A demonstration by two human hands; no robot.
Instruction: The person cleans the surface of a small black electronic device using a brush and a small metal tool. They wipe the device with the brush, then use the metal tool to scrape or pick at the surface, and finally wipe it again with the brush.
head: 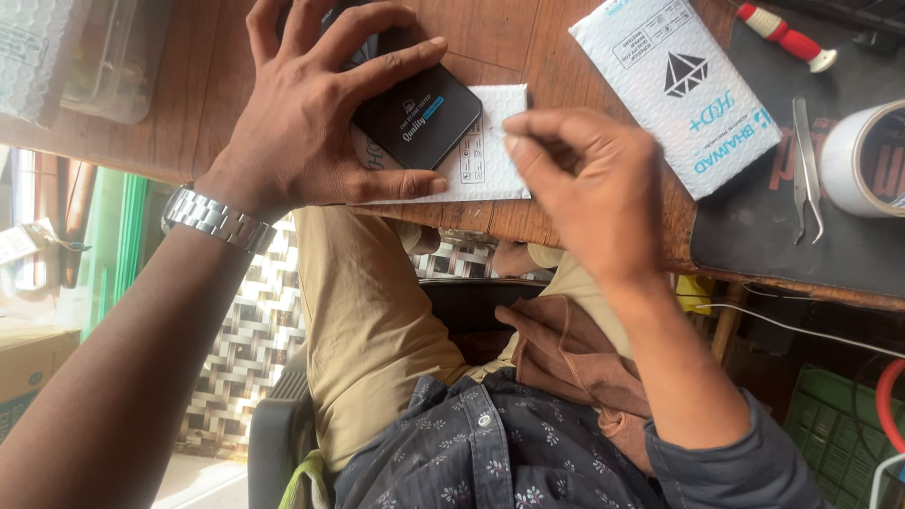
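1. Two hands are at work at the near edge of a wooden table (490, 38), seen from above the person's lap.
2. Left hand (311, 123), with a metal watch (217, 219) on the wrist: fingers spread apart and pressed flat. The fingertips bear on a black box (419, 118), and the thumb lies along the near edge of a white pouch (485, 160).
3. The box lies tilted on the pouch, overhanging its 10 o'clock corner. The pouch lies flat on the table, partly hidden under the left hand.
4. Right hand (589, 188): thumb and forefinger are pinched together at the pouch's 3 o'clock edge, with the other fingers curled behind. The hand is blurred, so I cannot tell whether anything thin is held in the pinch.
5. Judgement on the step in hand: the left hand steadies box and pouch while the right works at the pouch's edge.
6. Judgement on the next move: any pull at that edge calls for steady downward pressure from the left hand, or box and pouch may slide off the table edge at 6 o'clock.
7. Around the right hand:
   - a second pouch (674, 90) at 1 o'clock
   - a dark mat (782, 245) at 3 o'clock, carrying tweezers (806, 170), a tape roll (863, 160) and a red-handled tool (787, 38)
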